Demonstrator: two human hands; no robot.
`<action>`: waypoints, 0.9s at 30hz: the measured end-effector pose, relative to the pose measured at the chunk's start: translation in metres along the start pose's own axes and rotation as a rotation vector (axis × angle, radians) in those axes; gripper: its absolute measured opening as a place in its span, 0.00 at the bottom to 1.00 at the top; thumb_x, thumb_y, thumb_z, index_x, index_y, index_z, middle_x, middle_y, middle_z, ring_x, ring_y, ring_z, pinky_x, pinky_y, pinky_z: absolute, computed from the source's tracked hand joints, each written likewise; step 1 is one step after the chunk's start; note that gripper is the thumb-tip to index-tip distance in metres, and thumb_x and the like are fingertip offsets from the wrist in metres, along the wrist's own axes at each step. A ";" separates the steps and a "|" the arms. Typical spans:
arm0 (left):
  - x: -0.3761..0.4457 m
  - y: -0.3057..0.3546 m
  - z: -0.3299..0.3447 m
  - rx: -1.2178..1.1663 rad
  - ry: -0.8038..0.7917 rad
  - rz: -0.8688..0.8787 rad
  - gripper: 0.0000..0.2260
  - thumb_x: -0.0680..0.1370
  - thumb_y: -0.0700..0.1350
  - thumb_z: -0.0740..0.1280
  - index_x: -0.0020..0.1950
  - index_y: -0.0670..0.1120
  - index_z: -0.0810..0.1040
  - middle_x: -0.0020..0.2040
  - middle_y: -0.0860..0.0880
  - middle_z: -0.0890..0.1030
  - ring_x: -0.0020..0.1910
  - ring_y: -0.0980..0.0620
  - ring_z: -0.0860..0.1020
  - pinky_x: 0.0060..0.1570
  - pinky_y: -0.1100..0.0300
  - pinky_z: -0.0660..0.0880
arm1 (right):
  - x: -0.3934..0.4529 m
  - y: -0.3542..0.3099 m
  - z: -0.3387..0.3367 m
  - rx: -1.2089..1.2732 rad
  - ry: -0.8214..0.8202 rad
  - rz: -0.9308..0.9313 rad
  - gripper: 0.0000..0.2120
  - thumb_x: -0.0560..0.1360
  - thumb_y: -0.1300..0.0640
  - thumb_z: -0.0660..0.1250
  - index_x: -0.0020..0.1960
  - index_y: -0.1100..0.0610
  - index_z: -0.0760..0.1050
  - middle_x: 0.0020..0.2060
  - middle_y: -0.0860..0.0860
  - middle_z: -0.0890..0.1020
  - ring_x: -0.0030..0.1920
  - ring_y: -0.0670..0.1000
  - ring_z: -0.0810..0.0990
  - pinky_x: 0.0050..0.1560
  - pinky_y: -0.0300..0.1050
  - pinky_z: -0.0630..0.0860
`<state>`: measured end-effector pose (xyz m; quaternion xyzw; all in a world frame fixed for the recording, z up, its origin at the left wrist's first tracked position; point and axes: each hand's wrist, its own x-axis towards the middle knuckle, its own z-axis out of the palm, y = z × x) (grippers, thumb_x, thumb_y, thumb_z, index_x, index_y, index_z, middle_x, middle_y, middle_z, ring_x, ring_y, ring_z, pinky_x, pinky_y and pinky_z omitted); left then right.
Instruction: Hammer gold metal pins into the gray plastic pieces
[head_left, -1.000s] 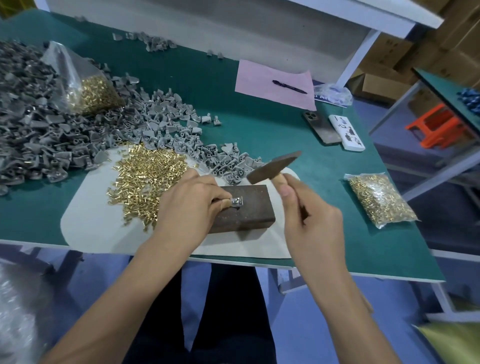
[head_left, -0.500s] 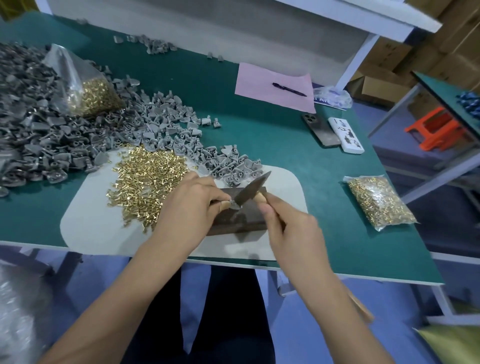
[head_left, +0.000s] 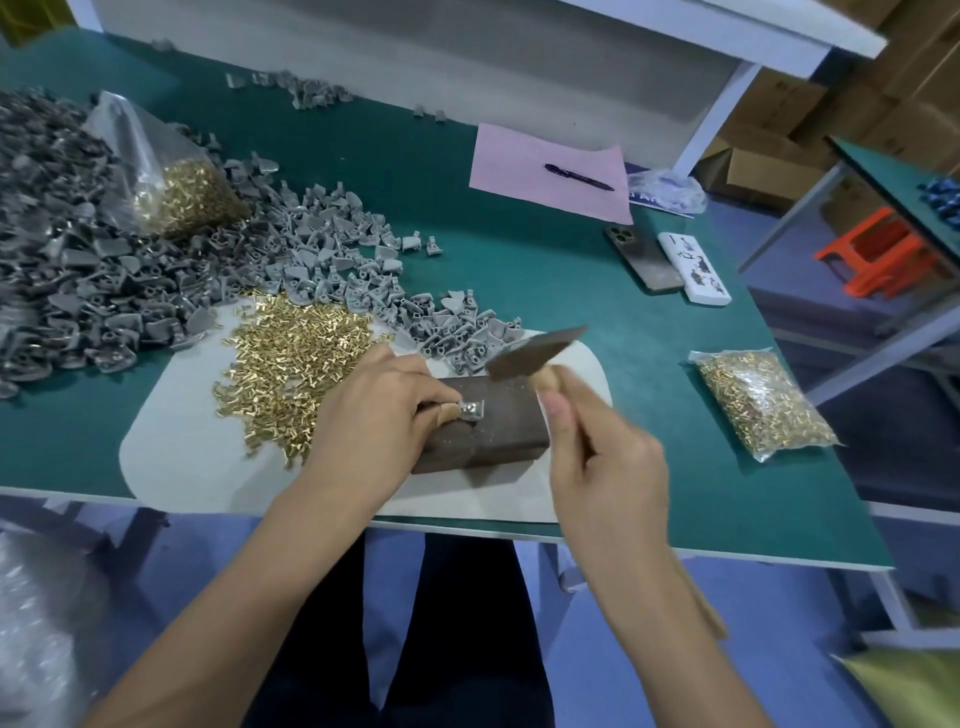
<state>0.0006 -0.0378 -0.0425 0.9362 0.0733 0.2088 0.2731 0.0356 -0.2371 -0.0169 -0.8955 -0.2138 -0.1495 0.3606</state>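
My left hand (head_left: 376, 410) pinches a small gray plastic piece (head_left: 471, 410) on top of a dark brown block (head_left: 493, 431). My right hand (head_left: 602, 457) grips the wooden handle of a hammer (head_left: 535, 351), whose dark head is raised and blurred above the block's far right corner. A loose pile of gold pins (head_left: 291, 358) lies on the white mat (head_left: 176, 457) to the left of my left hand. Beyond it, a large heap of gray plastic pieces (head_left: 156, 280) spreads over the green table (head_left: 675, 415).
A clear bag of gold pins (head_left: 171, 171) stands in the gray heap at the left. A second bag of pins (head_left: 753, 405) lies at the right. A phone (head_left: 641, 257), a white case (head_left: 693, 267) and a pink paper (head_left: 545, 171) with a pen (head_left: 579, 176) sit farther back.
The hammer head came down onto the gray piece half a second ago and has now swung back up to the right. My left hand has kept the piece on the block.
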 end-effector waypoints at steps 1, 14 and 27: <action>0.000 0.000 -0.001 0.010 0.004 -0.001 0.06 0.72 0.53 0.76 0.48 0.56 0.87 0.38 0.61 0.76 0.44 0.53 0.69 0.35 0.57 0.67 | -0.002 -0.001 0.002 -0.055 -0.066 0.002 0.14 0.83 0.41 0.59 0.65 0.40 0.77 0.43 0.43 0.85 0.40 0.48 0.80 0.37 0.45 0.75; -0.001 0.001 -0.002 0.042 0.001 0.004 0.06 0.72 0.54 0.76 0.48 0.56 0.87 0.38 0.60 0.76 0.44 0.55 0.69 0.34 0.59 0.65 | 0.007 0.016 -0.004 -0.171 -0.047 0.116 0.15 0.83 0.41 0.58 0.66 0.37 0.77 0.48 0.44 0.85 0.46 0.51 0.79 0.39 0.47 0.73; -0.007 0.001 -0.002 0.030 -0.001 -0.023 0.04 0.76 0.55 0.72 0.49 0.58 0.84 0.41 0.61 0.74 0.47 0.59 0.67 0.35 0.62 0.64 | 0.013 0.041 0.025 -0.506 -0.167 0.336 0.21 0.82 0.59 0.61 0.71 0.42 0.74 0.57 0.52 0.78 0.58 0.57 0.70 0.54 0.51 0.66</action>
